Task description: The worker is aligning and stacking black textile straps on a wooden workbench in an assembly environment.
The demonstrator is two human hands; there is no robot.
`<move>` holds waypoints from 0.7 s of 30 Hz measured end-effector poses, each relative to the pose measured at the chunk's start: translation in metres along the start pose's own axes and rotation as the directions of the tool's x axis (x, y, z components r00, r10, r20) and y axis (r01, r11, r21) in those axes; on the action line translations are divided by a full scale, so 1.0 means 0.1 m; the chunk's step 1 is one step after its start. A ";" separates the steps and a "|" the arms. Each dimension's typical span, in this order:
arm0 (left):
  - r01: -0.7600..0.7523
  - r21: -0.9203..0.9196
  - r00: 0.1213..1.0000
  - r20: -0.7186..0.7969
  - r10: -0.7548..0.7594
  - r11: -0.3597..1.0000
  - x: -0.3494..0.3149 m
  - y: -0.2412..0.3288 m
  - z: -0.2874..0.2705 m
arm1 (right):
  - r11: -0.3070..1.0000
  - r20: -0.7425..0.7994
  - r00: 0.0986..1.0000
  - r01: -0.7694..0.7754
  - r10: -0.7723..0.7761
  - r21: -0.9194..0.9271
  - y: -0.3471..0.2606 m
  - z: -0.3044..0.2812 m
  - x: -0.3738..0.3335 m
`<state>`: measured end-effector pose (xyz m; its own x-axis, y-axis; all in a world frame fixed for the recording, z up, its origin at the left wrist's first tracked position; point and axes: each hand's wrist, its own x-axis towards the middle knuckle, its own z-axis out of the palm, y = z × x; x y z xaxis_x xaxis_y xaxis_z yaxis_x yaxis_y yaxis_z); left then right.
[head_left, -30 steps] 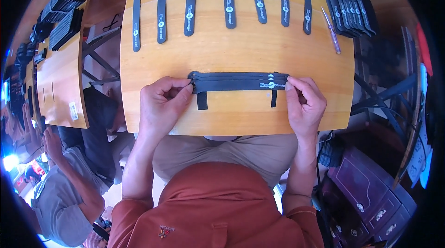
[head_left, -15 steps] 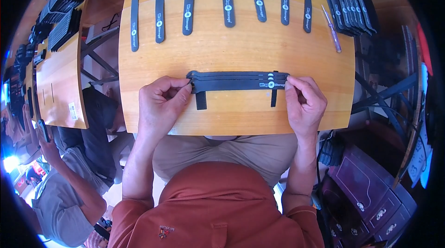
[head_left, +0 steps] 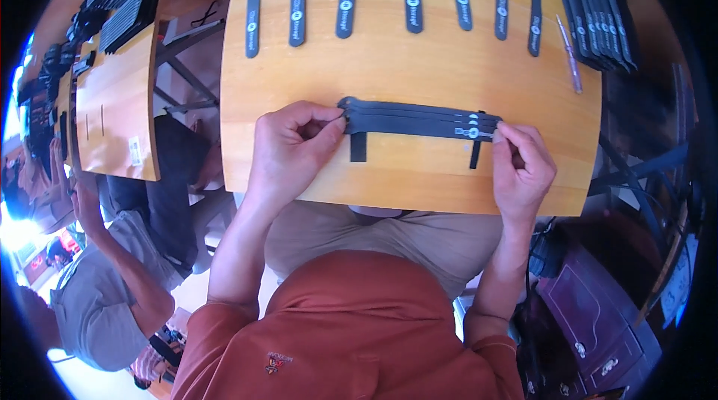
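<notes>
On the wooden table in front of me lies a bundle of dark grey hook-and-loop straps, overlapped in a staggered stack with white printing near their right end. My left hand pinches the left end between thumb and fingers. At the right end, the thumb and fingers of my right hand pinch the straps' tips. Two short black strips, a left one and a narrower right one, run crosswise under the bundle and stick out toward me.
Several single straps lie spread in a row along the far side. A screwdriver with a clear purple handle lies right, beside a pile of straps. Left stands another table with stacked straps; a co-worker sits there. A purple drawer cabinet stands right.
The whole view has swung, so the table and hands sit further right in the picture. Both hands keep their pinch on the strap bundle, with little other visible change.
</notes>
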<state>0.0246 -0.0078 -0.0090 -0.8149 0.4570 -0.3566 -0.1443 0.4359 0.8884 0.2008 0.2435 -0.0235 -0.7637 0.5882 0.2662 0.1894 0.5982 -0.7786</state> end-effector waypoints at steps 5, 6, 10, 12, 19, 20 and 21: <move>-0.041 -0.006 0.999 0.019 0.041 0.999 -0.01 0.02 -0.02 | 1.000 0.004 1.000 -0.003 0.003 0.013 0.00 0.00 0.00; -0.042 0.013 0.999 0.017 0.041 0.999 -0.01 0.01 -0.02 | 1.000 0.006 1.000 -0.016 0.016 0.010 0.00 0.00 -0.01; -0.035 0.055 0.999 0.019 0.034 0.998 0.00 0.01 -0.04 | 1.000 0.012 1.000 -0.025 0.025 -0.008 0.00 0.01 -0.01; -0.041 0.051 0.999 0.018 0.040 0.998 0.00 0.02 -0.04 | 1.000 0.013 1.000 -0.016 0.017 -0.008 -0.01 0.00 0.00; -0.040 0.095 0.999 -0.002 0.040 0.995 0.00 0.04 -0.02 | 1.000 0.010 1.000 0.010 -0.010 -0.013 -0.03 0.01 -0.01; -0.044 0.094 0.999 -0.002 0.044 0.995 -0.01 0.04 -0.02 | 1.000 0.008 1.000 0.013 -0.013 -0.014 -0.02 0.02 -0.01; -0.040 0.098 0.999 -0.005 0.041 0.994 -0.01 0.03 -0.02 | 1.000 0.004 1.000 0.024 -0.024 -0.012 -0.02 0.02 -0.01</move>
<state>0.0234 -0.0084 -0.0054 -0.8227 0.4708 -0.3186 -0.0557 0.4910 0.8694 0.2001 0.2404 -0.0236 -0.7703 0.5718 0.2822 0.1784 0.6183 -0.7655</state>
